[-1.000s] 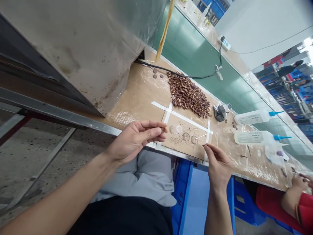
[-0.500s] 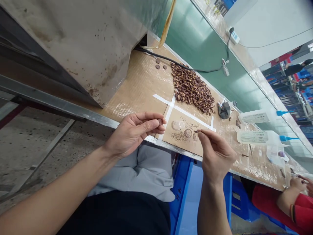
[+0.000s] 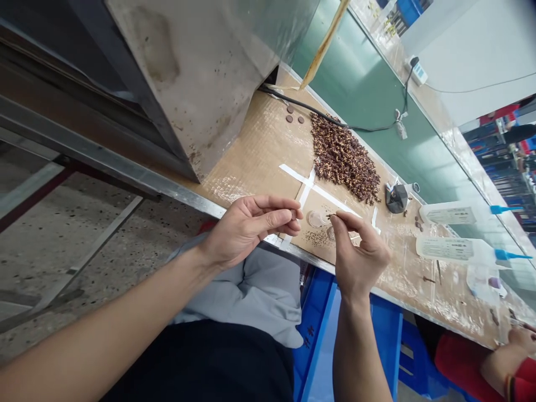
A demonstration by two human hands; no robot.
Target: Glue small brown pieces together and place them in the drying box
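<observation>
My left hand [image 3: 251, 226] hovers at the near edge of the workbench, thumb and fingers pinched on a small brown piece [image 3: 294, 212]. My right hand [image 3: 358, 251] is close beside it, its fingertips shut on a thin stick [image 3: 330, 216] whose tip points toward the left hand's piece. Just beyond both hands lies a square marked off with white tape [image 3: 307, 187] on brown cardboard, holding small clear discs [image 3: 314, 219] and scattered specks.
A heap of small brown pieces [image 3: 343, 159] lies farther back, with three brown discs [image 3: 294, 118] and a black cable [image 3: 326, 118] beyond. Two glue bottles with blue tips [image 3: 456, 248] lie to the right. A grey metal housing [image 3: 201, 72] stands left. Another person's hand [image 3: 521, 338] shows at far right.
My right hand has moved left and up from the taped square's right side toward the left hand, carrying the stick. The left hand stays pinched. The view has shifted.
</observation>
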